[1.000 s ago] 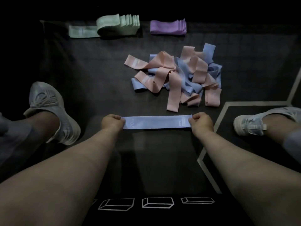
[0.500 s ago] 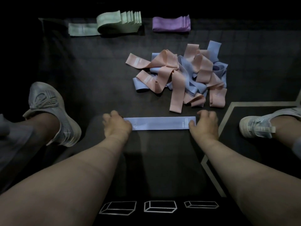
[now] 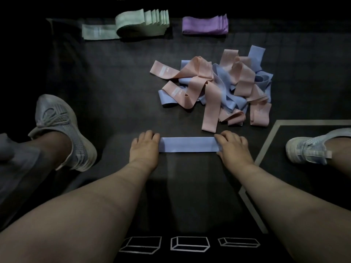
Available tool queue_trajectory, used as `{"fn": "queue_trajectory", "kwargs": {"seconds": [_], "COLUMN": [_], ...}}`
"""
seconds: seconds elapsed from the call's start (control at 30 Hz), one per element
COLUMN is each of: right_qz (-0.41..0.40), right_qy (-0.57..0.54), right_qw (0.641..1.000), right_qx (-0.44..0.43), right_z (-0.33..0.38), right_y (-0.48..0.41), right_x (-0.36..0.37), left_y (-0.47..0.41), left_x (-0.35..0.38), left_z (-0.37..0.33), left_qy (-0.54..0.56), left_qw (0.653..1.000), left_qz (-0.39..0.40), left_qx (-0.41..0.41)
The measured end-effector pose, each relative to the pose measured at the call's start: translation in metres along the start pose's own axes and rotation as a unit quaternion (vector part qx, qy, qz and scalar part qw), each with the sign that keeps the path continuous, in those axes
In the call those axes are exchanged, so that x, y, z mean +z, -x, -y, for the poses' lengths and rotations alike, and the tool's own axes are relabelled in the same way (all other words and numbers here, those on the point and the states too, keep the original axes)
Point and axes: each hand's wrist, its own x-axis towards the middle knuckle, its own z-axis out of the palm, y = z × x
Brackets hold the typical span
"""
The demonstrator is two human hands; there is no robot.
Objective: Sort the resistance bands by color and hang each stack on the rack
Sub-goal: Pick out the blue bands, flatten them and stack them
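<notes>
The left hand [image 3: 145, 147] lies palm down on the mat [image 3: 114, 88], fingers loosely spread over the left end of a pale blue band [image 3: 188, 144]. The right hand [image 3: 232, 147] does the same at the other end, fingers laid on top and the thumb at the band's near edge. Neither hand is curled round it. The band is stretched out flat and straight between them, crosswise in front of the person. Just beyond it, towards the mat's right side, is a tangled heap of pink and blue bands [image 3: 214, 86], with one pink strip reaching almost to the right hand. Along the far edge sits a stack of green bands [image 3: 142, 22] with a single green band [image 3: 98, 32] lying flat at its left, and a stack of purple bands [image 3: 204, 25] to the right. Several bands carry pale label patches, but the print is too small to read. A grey shoe [image 3: 60, 130] rests at the left, a white shoe [image 3: 307, 147] at the right, past a grey line [image 3: 266, 147] marked on the floor. Three white box outlines [image 3: 190, 243] are drawn at the near edge.
</notes>
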Motion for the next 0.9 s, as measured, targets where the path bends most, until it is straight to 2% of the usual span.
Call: {"fn": "queue_trajectory", "kwargs": {"seconds": [0.17,0.27,0.33,0.4,0.47,0.5,0.63,0.7,0.8,0.9], "right_qz": [0.015,0.017,-0.018,-0.051,-0.063,-0.06,-0.044,-0.061,-0.143,-0.254], "right_qy": [-0.024,-0.064,-0.135,-0.256,-0.348,-0.365,-0.366,-0.362,-0.35,-0.342], "right_qw": [1.0,0.997,0.983,0.93,0.865,0.852,0.867,0.867,0.854,0.838], "right_qx": [-0.005,0.027,0.119,0.26,0.356,0.37,0.334,0.338,0.357,0.341], "right_z": [-0.001,-0.001,0.002,0.007,0.009,0.008,-0.002,-0.004,-0.007,-0.017], "right_y": [-0.002,0.004,0.006,0.001,-0.007,-0.011,-0.014,-0.012,-0.015,-0.033], "right_x": [-0.004,-0.005,-0.003,-0.003,-0.002,-0.001,-0.002,-0.004,-0.018,-0.051], "left_y": [0.001,0.008,0.01,0.005,-0.003,-0.008,-0.016,-0.012,-0.008,-0.011], "left_x": [-0.001,-0.001,-0.004,-0.006,-0.003,-0.001,0.001,-0.003,-0.011,-0.026], "left_z": [-0.003,-0.008,-0.011,-0.011,-0.007,-0.005,0.004,0.003,-0.003,-0.017], "left_qy": [0.018,0.114,0.23,0.336,0.39,0.406,0.398,0.4,0.347,0.33], "left_qw": [1.0,0.989,0.95,0.884,0.838,0.828,0.85,0.847,0.861,0.874], "left_qz": [0.022,0.024,0.007,-0.008,0.004,0.012,0.027,0.036,0.021,-0.033], "left_qx": [-0.013,-0.095,-0.211,-0.326,-0.382,-0.386,-0.343,-0.348,-0.371,-0.356]}}
